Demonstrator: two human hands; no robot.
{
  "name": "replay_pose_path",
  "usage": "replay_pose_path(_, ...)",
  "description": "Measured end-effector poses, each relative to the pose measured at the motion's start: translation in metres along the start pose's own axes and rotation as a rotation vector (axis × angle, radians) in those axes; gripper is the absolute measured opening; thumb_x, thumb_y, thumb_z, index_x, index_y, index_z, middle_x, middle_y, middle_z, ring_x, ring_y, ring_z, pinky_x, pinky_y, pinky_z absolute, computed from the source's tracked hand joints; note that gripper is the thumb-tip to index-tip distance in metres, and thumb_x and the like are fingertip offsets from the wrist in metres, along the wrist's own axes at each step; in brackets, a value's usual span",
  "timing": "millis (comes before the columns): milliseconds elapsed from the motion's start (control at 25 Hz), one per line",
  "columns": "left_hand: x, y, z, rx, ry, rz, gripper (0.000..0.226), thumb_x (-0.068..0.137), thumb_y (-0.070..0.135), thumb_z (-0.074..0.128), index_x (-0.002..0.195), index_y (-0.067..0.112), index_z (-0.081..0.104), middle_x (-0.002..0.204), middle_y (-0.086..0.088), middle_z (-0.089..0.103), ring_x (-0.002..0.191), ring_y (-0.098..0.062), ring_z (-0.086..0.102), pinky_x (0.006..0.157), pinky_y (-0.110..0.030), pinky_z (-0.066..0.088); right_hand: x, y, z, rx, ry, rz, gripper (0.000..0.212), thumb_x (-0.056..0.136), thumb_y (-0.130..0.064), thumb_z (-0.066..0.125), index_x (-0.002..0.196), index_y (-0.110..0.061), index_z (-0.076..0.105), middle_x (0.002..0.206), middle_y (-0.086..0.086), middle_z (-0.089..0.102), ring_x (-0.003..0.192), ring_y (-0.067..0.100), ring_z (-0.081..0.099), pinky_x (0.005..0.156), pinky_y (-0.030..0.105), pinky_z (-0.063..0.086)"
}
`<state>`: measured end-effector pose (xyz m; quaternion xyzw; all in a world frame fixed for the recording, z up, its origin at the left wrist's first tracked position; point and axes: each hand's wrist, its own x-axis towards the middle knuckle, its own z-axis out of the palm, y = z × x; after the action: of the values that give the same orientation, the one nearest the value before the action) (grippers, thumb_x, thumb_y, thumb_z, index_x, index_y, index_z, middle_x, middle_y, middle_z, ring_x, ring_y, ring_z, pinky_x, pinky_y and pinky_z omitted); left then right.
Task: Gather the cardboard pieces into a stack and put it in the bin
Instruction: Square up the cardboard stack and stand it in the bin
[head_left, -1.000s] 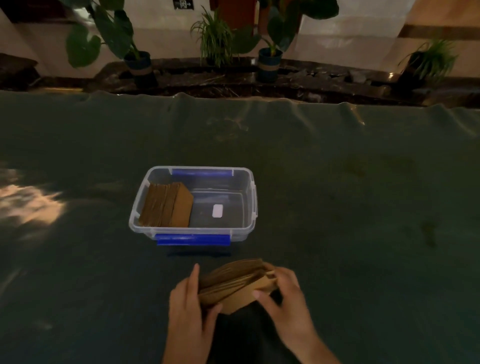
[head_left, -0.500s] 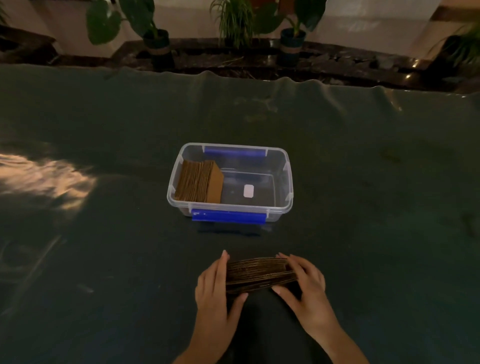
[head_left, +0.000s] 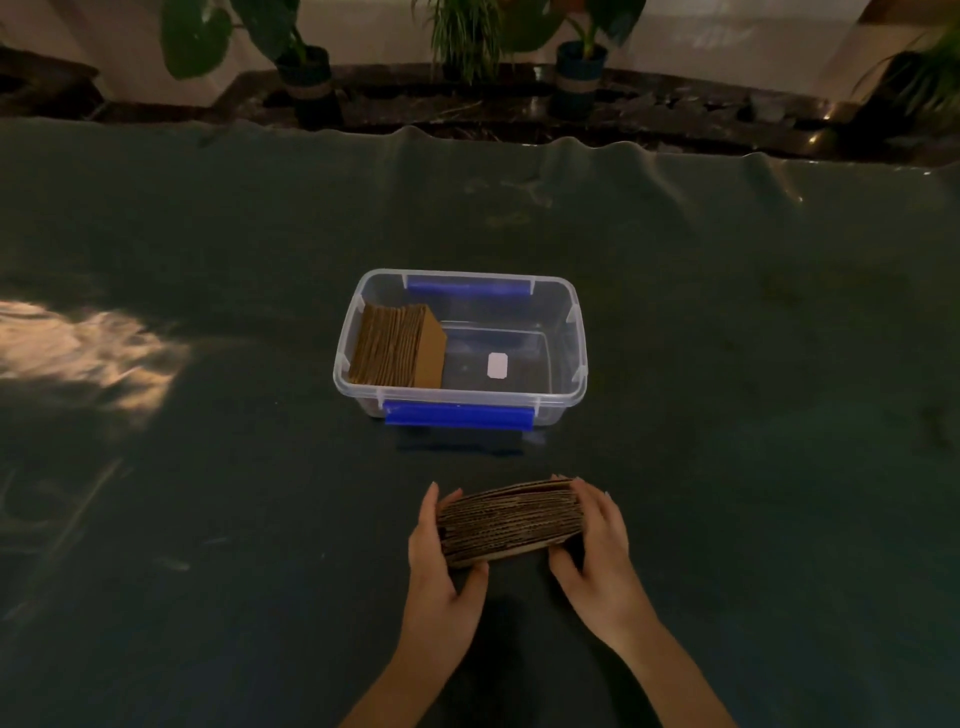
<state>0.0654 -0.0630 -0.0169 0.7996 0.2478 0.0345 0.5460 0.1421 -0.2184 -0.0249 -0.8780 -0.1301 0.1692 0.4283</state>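
A stack of brown cardboard pieces (head_left: 511, 522) rests on the dark green cloth near me, its layered edges facing me. My left hand (head_left: 441, 566) presses against its left end and my right hand (head_left: 597, 558) against its right end, so both grip the stack. Beyond it stands a clear plastic bin (head_left: 577, 338) with blue latches. Inside the bin, another cardboard stack (head_left: 397, 345) leans on edge against the left wall. A small white label lies on the bin floor.
The dark green cloth (head_left: 753, 415) covers the whole table, with wrinkles along its far edge. A patch of warm light falls on the cloth at the left. Potted plants (head_left: 306, 62) stand on a dark ledge behind the table.
The fanned, tilted cardboard pieces have been squared into a level stack between my hands. My view has shifted, so the bin now sits more to the centre.
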Motion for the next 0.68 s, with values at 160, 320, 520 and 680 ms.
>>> replay_pose_path(160,0.006,-0.005,-0.021,0.129,-0.086,0.1,0.08,0.081,0.016,0.063,0.124,0.059,0.01,0.117,0.023,0.031,0.109,0.023,0.034,0.084,0.0,0.032,0.007,0.001,-0.027,-0.012,-0.077,-0.057,0.064,0.076,-0.022,0.069,0.121,-0.056,0.039,0.122,-0.014,0.044,0.118,-0.001,0.037,0.102,0.024,0.031)
replay_pose_path(320,0.01,-0.004,-0.035,0.21,-0.118,0.197,0.073,0.078,0.021,0.067,0.122,0.059,0.021,0.117,0.034,0.03,0.11,0.009,0.039,0.087,-0.007,0.037,0.015,-0.003,-0.047,-0.092,-0.134,-0.138,0.051,0.075,-0.023,0.072,0.103,-0.057,0.047,0.108,-0.023,0.052,0.107,-0.008,0.041,0.086,0.012,0.035)
replay_pose_path(520,0.007,-0.003,-0.031,0.154,-0.09,0.139,0.074,0.077,0.013,0.069,0.13,0.045,0.027,0.111,0.02,0.037,0.086,0.002,0.052,0.079,-0.003,0.042,0.016,-0.008,-0.051,-0.08,-0.204,-0.096,0.041,0.08,-0.017,0.069,0.115,-0.034,0.058,0.099,-0.012,0.062,0.084,-0.002,0.059,0.073,0.013,0.048)
replay_pose_path(680,0.001,0.0,-0.024,0.175,-0.076,0.101,0.077,0.083,0.016,0.062,0.135,0.042,0.011,0.12,0.015,0.03,0.105,0.013,0.041,0.086,0.006,0.031,0.011,-0.018,-0.044,-0.2,-0.174,-0.127,0.043,0.084,-0.018,0.063,0.124,-0.029,0.051,0.105,-0.009,0.058,0.086,0.002,0.057,0.08,0.016,0.048)
